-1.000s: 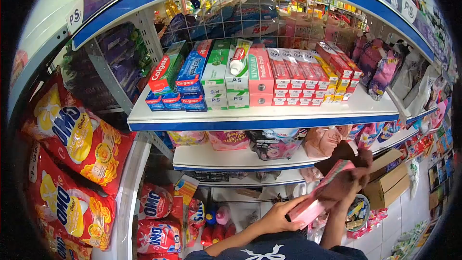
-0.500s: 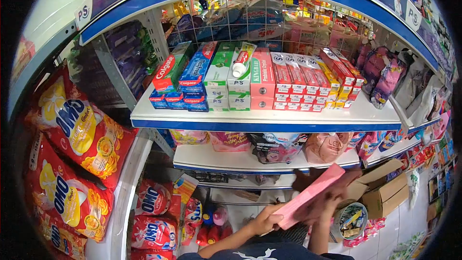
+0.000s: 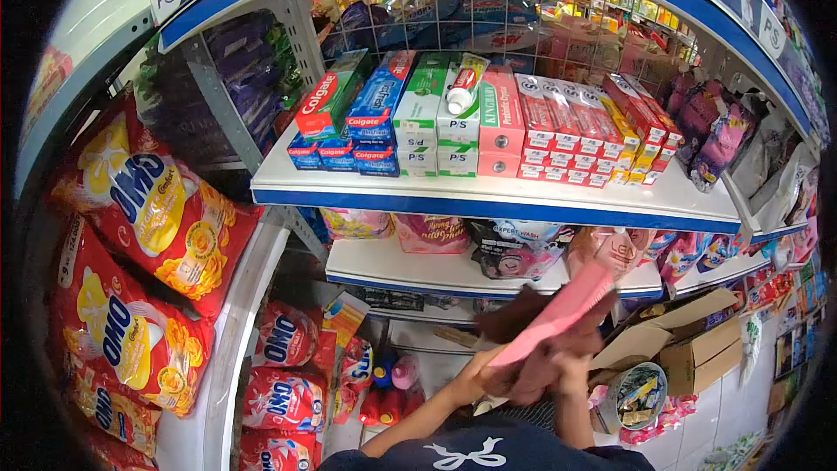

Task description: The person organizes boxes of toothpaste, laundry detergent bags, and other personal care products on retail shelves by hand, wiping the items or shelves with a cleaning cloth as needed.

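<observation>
My left hand [image 3: 476, 377] is closed on the lower end of a long pink box [image 3: 558, 312], tilted up to the right in front of the shelves. Wrapped in the fingers of my right hand [image 3: 572, 373] is a dark brown cloth [image 3: 534, 377], which lies against the box and hangs out on both sides of it. The fingers are partly hidden and the cloth is smeared by motion. Above, on the white shelf [image 3: 349, 187], stand pink Kingbaby boxes [image 3: 501, 113] of similar colour. A loose toothpaste tube [image 3: 464, 92] rests on top of the green and white P/S boxes [image 3: 422, 113].
Colgate boxes [image 3: 331, 96] and red toothpaste boxes [image 3: 567, 126] share the shelf. Bags of detergent [image 3: 514, 249] sit one level lower. Large Omo bags [image 3: 144, 209] fill the left rack. A bucket [image 3: 641, 397] and an open cardboard box [image 3: 702, 353] stand at right on the floor.
The pink box has moved slightly up and left, and the brown cloth now spreads around it on both sides. My right hand has shifted left, closer to my left hand. The view has tilted down a little.
</observation>
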Action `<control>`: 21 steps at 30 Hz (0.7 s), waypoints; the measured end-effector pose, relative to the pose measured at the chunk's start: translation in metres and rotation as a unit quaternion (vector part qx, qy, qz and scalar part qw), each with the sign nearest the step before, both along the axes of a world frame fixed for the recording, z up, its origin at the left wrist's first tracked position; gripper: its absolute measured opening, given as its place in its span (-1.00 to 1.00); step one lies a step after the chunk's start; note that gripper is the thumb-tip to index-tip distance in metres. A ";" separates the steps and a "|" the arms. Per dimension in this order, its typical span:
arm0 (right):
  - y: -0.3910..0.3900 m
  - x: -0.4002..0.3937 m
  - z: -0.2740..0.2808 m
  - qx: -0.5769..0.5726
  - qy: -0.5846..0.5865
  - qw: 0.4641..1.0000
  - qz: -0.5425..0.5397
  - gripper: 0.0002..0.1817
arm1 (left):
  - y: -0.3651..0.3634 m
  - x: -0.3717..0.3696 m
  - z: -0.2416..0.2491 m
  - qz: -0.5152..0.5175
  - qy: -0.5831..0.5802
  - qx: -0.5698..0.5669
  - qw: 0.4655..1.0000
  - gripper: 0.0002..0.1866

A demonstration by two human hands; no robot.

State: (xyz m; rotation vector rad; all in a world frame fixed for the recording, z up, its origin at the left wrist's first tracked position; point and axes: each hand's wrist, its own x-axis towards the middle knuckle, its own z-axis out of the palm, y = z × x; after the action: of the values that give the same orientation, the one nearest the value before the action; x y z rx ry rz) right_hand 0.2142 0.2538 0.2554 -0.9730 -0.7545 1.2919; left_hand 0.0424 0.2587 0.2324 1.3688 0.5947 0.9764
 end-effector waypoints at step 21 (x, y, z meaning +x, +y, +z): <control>0.000 -0.036 0.026 0.059 -0.065 0.984 0.153 -0.23 | -0.016 -0.012 -0.026 0.153 -0.003 -0.096 0.984 -0.47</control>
State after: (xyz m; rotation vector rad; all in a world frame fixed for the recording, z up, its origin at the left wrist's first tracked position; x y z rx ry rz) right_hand 0.1779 0.2537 0.2818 -0.8747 -1.1018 1.4384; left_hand 0.0306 0.2424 0.2062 1.1227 0.8900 1.1345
